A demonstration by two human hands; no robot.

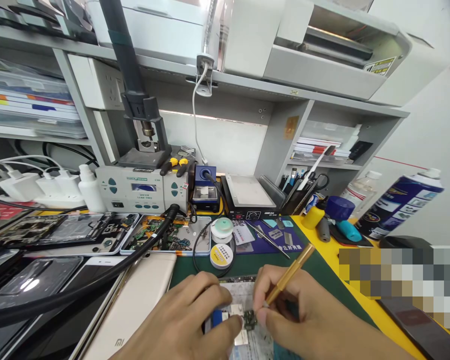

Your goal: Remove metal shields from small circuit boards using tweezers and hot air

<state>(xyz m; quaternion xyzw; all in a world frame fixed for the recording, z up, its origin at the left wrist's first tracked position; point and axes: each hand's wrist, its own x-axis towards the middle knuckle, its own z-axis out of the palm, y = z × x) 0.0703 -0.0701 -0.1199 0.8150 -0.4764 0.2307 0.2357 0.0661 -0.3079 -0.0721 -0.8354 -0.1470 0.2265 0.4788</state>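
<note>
Evidently the small circuit board point(249, 320), light, thin and likely fragile, is pinched at its edge by the left hand point(195, 320) just below the solder reel point(222, 254), while the right hand point(303, 315) is clenched around a brass-coloured tool point(290, 274).

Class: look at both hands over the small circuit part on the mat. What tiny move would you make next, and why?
Probably ease the gold tool tip down onto the small circuit part. The right hand already angles it there, and the left hand fingers pinch beside the part, steadying it.
</note>
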